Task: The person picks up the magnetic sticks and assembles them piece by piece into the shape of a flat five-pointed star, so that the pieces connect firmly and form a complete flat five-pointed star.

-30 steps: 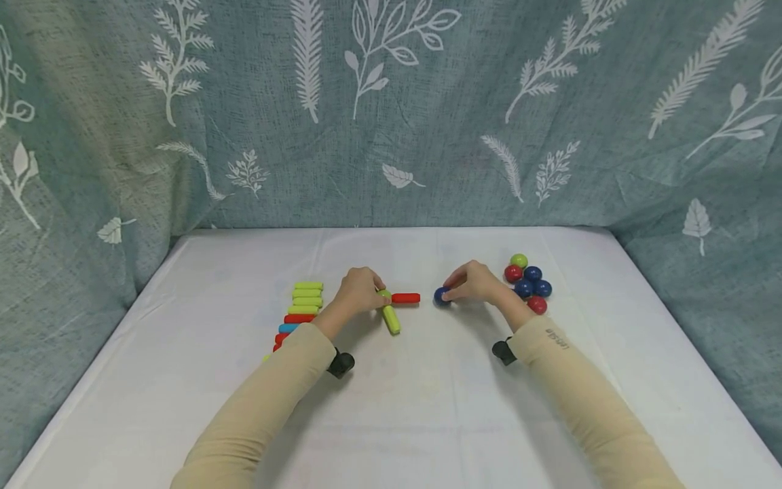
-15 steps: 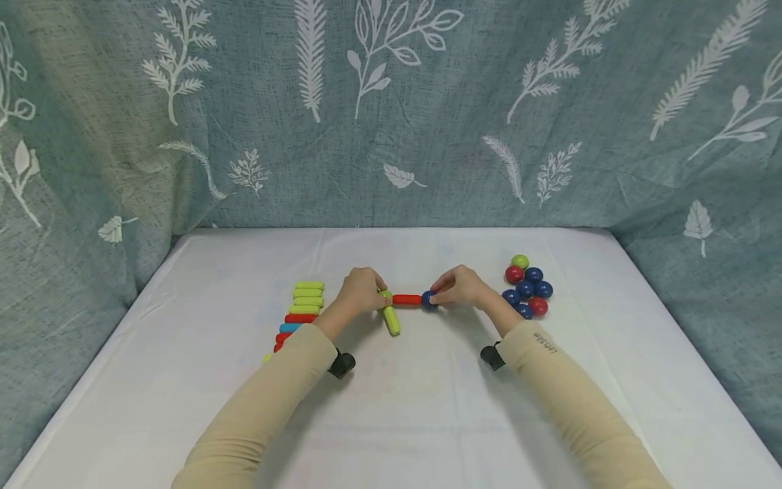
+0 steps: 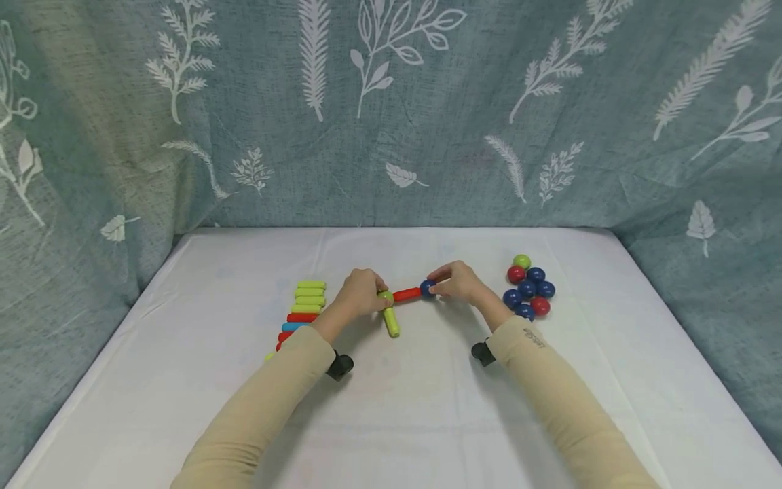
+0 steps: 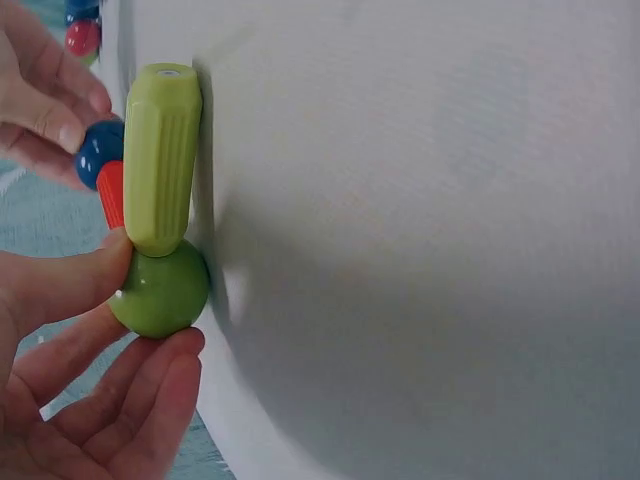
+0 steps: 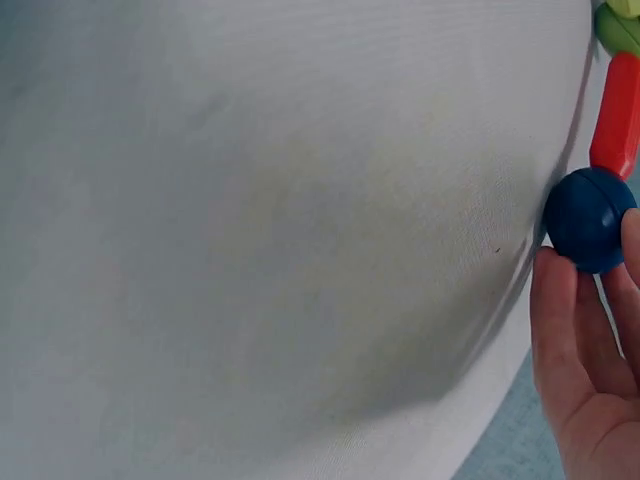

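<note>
Near the middle of the table, the left hand (image 3: 360,292) pinches a green ball (image 4: 165,290) between thumb and fingers. A green rod (image 3: 392,322) joins that ball and points toward the near side. From the same ball a red rod (image 3: 406,295) runs right to a blue ball (image 3: 427,288), slanting slightly away. The right hand (image 3: 461,282) pinches this blue ball, which touches the red rod's end in the right wrist view (image 5: 590,220). Part of the green ball is hidden by the left fingers.
Left of the left hand lies a row of rods, several green ones (image 3: 310,293), red ones (image 3: 302,317) and a blue one (image 3: 294,327), partly behind the left sleeve. At right sits a cluster of blue balls (image 3: 527,289), red balls (image 3: 540,306) and a green ball (image 3: 522,261).
The right hand has brought the blue ball left to the red rod's end. Ball and rod end have since swung away from the near side. The left hand keeps its hold.
</note>
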`<state>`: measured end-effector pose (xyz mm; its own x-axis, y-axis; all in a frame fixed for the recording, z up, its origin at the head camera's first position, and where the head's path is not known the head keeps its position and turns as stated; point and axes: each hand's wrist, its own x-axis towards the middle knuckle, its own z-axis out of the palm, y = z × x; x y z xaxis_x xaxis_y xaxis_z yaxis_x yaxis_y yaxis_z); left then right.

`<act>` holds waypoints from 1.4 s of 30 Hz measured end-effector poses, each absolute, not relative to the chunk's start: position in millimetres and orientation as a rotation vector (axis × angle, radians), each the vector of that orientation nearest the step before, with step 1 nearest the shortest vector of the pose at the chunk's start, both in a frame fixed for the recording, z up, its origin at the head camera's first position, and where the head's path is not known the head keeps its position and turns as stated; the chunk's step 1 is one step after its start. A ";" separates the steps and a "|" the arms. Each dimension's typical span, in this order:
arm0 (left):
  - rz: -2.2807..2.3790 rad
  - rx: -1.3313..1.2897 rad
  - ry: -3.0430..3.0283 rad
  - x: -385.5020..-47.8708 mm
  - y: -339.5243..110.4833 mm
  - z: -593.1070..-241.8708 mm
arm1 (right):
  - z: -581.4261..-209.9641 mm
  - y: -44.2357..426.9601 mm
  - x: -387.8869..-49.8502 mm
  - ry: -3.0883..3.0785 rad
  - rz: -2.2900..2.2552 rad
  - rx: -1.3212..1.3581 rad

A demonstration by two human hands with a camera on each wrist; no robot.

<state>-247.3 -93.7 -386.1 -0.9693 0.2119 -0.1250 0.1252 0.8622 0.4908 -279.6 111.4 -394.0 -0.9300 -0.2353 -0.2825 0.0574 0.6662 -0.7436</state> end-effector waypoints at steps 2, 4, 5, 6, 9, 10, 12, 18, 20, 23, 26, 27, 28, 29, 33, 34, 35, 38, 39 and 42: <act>0.710 0.268 2.857 -245.7 -92.1 -384.9 | -395.0 110.7 -279.8 2.527 -1.161 -0.118; 0.668 0.277 2.857 -243.7 -90.2 -384.1 | -396.6 109.8 -279.6 2.537 -1.174 -0.104; 0.648 0.280 2.856 -242.2 -88.9 -383.3 | -397.4 109.2 -279.4 2.546 -1.178 -0.100; 0.630 0.284 2.855 -240.9 -87.7 -382.7 | -398.3 108.5 -279.2 2.555 -1.181 -0.097; 0.601 0.303 2.851 -236.8 -84.3 -381.0 | -400.6 107.2 -277.6 2.592 -1.162 -0.098; 0.596 0.310 2.851 -235.4 -83.2 -380.6 | -400.9 107.0 -276.9 2.601 -1.149 -0.103; 0.591 0.309 2.845 -232.6 -81.1 -379.4 | -400.7 107.2 -275.0 2.603 -1.129 -0.109; 0.569 0.279 2.837 -225.3 -77.3 -378.6 | -398.2 111.6 -266.1 2.546 -1.047 -0.212; 0.567 0.275 2.844 -223.8 -76.5 -379.1 | -398.1 113.9 -262.2 2.514 -1.028 -0.302; 0.573 0.280 2.855 -221.8 -75.2 -379.4 | -399.1 117.0 -256.3 2.437 -1.015 -0.449; 0.582 0.302 2.860 -219.4 -73.6 -379.5 | -400.0 118.5 -249.9 2.347 -1.007 -0.572; 0.587 0.307 2.861 -218.6 -72.9 -379.7 | -399.8 118.1 -247.9 2.330 -0.997 -0.599; 0.591 0.311 2.864 -217.8 -72.3 -379.7 | -399.7 117.8 -246.1 2.320 -0.988 -0.625; 0.596 0.309 2.865 -217.2 -71.8 -379.7 | -399.4 117.3 -244.4 2.319 -0.977 -0.646; 0.604 0.290 2.859 -216.0 -69.6 -380.2 | -398.9 116.8 -241.5 2.369 -0.929 -0.713; 0.606 0.285 2.854 -215.9 -69.2 -380.4 | -399.1 117.3 -241.3 2.378 -0.925 -0.724; 0.605 0.282 2.847 -215.8 -68.8 -380.8 | -399.1 117.9 -241.2 2.387 -0.922 -0.734; 0.608 0.274 2.826 -214.8 -68.0 -381.7 | -398.7 119.5 -240.2 2.400 -0.919 -0.758; 0.609 0.275 2.821 -214.5 -68.0 -382.1 | -398.4 120.0 -239.8 2.399 -0.921 -0.763; 0.602 0.284 2.798 -213.4 -68.6 -382.3 | -397.6 121.4 -238.4 2.388 -0.933 -0.773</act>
